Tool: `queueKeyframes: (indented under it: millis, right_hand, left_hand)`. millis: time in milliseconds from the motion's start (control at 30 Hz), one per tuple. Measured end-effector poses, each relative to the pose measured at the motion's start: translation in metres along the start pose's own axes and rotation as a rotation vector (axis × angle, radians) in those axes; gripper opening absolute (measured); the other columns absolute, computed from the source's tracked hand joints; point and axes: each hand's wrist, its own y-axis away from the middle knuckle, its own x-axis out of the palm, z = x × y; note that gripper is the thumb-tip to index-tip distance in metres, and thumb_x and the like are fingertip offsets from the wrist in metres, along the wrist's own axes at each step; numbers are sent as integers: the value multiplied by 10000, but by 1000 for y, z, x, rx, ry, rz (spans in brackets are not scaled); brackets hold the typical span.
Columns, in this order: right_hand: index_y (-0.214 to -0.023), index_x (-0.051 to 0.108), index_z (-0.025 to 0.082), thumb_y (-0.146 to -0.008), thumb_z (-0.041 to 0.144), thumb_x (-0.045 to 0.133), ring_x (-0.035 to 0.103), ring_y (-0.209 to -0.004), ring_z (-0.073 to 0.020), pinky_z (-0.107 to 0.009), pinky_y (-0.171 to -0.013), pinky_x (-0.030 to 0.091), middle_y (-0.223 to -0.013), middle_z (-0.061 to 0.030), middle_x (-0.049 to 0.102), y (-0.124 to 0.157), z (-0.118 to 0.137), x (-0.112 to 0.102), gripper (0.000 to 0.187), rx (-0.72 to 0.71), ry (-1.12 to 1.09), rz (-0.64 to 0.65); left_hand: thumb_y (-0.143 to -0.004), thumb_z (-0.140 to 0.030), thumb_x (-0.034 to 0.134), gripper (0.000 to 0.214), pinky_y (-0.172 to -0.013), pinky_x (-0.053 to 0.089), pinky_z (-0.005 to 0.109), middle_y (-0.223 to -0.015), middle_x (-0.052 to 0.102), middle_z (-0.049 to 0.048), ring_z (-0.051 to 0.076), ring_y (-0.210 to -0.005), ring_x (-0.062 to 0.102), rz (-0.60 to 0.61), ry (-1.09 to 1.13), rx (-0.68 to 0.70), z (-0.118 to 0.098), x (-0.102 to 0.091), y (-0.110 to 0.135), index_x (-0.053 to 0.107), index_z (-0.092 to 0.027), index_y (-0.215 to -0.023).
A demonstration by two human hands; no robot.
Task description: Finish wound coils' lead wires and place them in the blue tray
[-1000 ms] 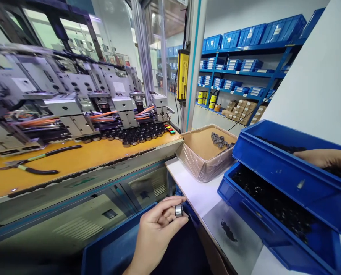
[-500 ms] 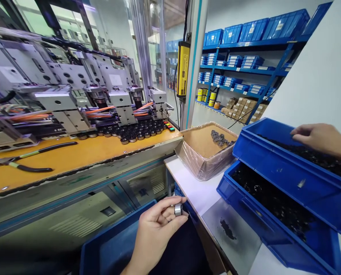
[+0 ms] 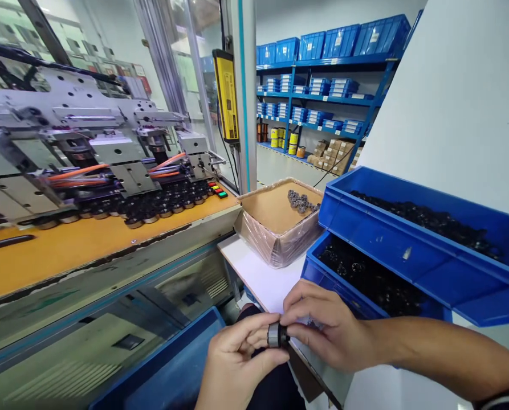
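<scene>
My left hand [image 3: 241, 356] pinches a short metal ring [image 3: 273, 335] between thumb and fingers, its silvery side facing up. Against the ring's right end sits a small black plastic part [image 3: 284, 335], gripped by the fingertips of my right hand [image 3: 322, 327]. The two pieces touch end to end; how far one goes into the other I cannot tell. Both hands are above my lap, in front of the white table edge. To the right, the upper blue bin [image 3: 408, 250] holds a heap of black parts, and the lower blue bin [image 3: 312, 267] holds more.
A plastic-lined carton [image 3: 263, 225] with several metal cores stands on the white table [image 3: 241, 256]. Rows of finished-looking black and metal pieces [image 3: 164, 205] line the orange bench [image 3: 83, 245] below the machine. A blue crate [image 3: 172, 364] lies below, left of my hands.
My right hand has come out of the upper blue bin to my left hand, bringing a black plastic part against the metal ring. The view has turned right.
</scene>
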Motion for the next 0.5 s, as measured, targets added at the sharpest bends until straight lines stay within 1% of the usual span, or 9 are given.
queueKeyframes:
  millis: [67,133,200,300,400,500]
  right_hand:
    - [-1009,601,159,-958,138,571,610,-839,-134,-258,-741,547,-890,-64,627,3,-3,0,63,-1,20,-34]
    - [-1008,589,162,-948,115,565,610,-845,-132,-262,-758,549,-905,-67,632,3,-5,-1,80,-29,39,-34]
    - [-1070,580,152,-928,98,551,615,-885,-143,-277,-786,559,-960,-90,635,3,-7,-3,155,-68,42,-5]
    - [-1162,555,116,-912,130,562,618,-927,-169,-308,-801,572,-1022,-131,633,3,-10,-5,250,-154,78,14]
    - [-1128,567,96,-936,148,589,618,-889,-169,-324,-789,576,-977,-128,644,4,-13,-4,200,-260,185,-29]
    - [-1062,593,88,-944,143,604,623,-875,-168,-336,-790,584,-948,-123,658,5,-15,-2,131,-314,266,-45]
  left_hand:
    - [-587,-173,900,343,-602,633,235,-674,787,39,209,-602,758,-3,-21,4,2,2,0,820,-192,-920]
    - [-604,-161,894,347,-566,620,210,-651,779,37,195,-568,748,17,-55,37,4,3,-1,818,-188,-941]
    - [-615,-141,888,356,-566,616,194,-678,789,42,192,-577,754,13,-76,75,5,2,-2,816,-191,-960]
    - [-635,-120,875,360,-614,618,180,-761,812,46,190,-637,772,-11,-76,107,3,0,-1,816,-215,-977]
    - [-630,-92,873,384,-621,606,148,-773,817,20,172,-651,774,-11,-86,127,-1,-1,1,819,-259,-971]
    - [-610,-74,879,420,-604,604,140,-750,814,6,178,-656,776,-14,-108,121,-5,-1,3,820,-280,-971]
